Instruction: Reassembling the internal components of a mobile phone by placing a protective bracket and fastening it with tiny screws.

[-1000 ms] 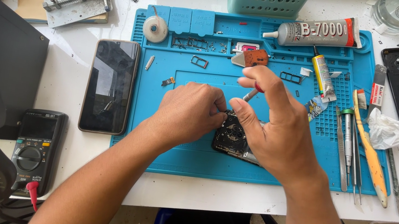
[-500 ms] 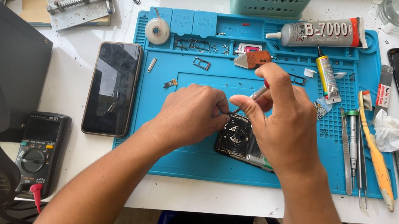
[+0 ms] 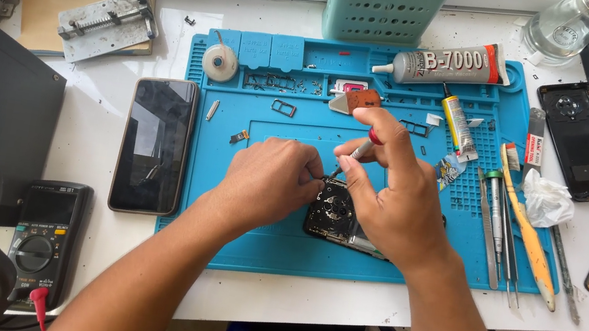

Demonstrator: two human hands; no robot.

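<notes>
A white table point(image 3: 132, 45) is carrying a blue repair mat point(image 3: 274, 241), and on it, under both hands, an opened black phone point(image 3: 334, 215) is lying. The left hand point(image 3: 268, 181) is pinching its top edge, steadying it. The right hand point(image 3: 392, 197) is gripping a red-capped screwdriver point(image 3: 360, 148), tip down between the two grips. Judging by this, a screw is being worked; next calls for steady, upright turning.

A dark opened phone point(image 3: 338, 216) lies flat on the blue mat, a slim red-tipped screwdriver point(image 3: 360, 149) tilted over it.
</notes>
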